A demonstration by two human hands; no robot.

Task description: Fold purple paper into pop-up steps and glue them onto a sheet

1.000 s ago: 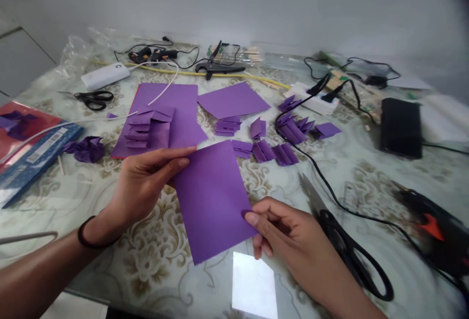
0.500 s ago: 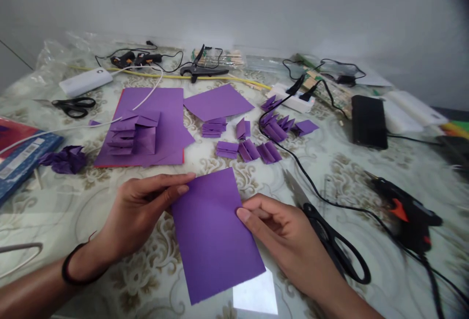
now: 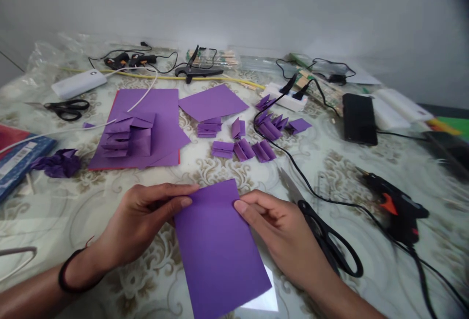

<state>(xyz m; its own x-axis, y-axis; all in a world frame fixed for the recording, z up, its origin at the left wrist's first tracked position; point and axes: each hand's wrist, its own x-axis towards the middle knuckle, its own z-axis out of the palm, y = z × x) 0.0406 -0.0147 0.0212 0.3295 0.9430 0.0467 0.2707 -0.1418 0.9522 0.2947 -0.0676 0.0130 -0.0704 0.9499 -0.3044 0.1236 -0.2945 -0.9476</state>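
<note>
A flat purple paper sheet [image 3: 222,255] is held tilted above the table's near side. My left hand [image 3: 146,221] pinches its upper left corner between thumb and fingers. On the upper right edge, my right hand [image 3: 278,226] grips the same sheet, thumb on top. Beyond it lie several small folded purple pieces [image 3: 244,149], a loose purple sheet [image 3: 214,102] and a purple stack [image 3: 164,104] with pleated paper [image 3: 141,133] on top. Large black scissors [image 3: 324,233] rest beside my right hand.
A glue gun [image 3: 395,202] with a cord lies at the right, near a black phone-like block [image 3: 359,118]. A white power strip [image 3: 284,95] stands behind. Crumpled purple paper [image 3: 58,162], smaller scissors [image 3: 68,108] and a blue packet [image 3: 22,158] are at the left.
The sheet's top edge now sits a little lower in view, and my right hand grips nearer its top corner. The view has shifted slightly, moving the table items left.
</note>
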